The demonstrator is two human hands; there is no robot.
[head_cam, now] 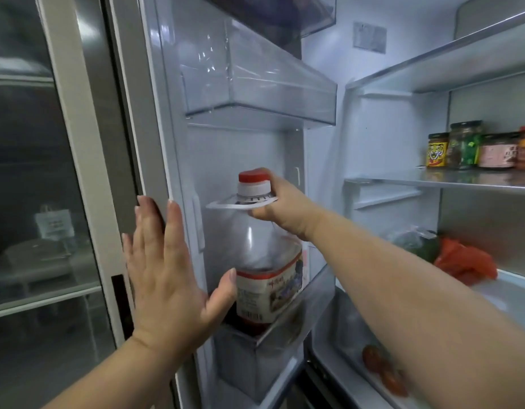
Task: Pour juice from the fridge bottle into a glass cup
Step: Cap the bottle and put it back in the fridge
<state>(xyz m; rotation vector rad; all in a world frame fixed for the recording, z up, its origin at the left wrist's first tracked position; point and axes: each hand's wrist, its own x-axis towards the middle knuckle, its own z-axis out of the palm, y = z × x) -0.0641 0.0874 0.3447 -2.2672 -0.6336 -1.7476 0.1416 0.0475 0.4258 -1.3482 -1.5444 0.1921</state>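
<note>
Down in the lower door bin (293, 314), juice bottle (270, 278) upright, right hand (285, 205) gripping its neck handle (226, 205) under the red cap (252, 175), left hand (167, 267) pressed flat on the fridge door (178, 128)

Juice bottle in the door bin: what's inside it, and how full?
The bottle looks empty in its clear upper half. Dark red liquid shows just above and below the label, which covers the rest. The door bin hides the base.
</note>
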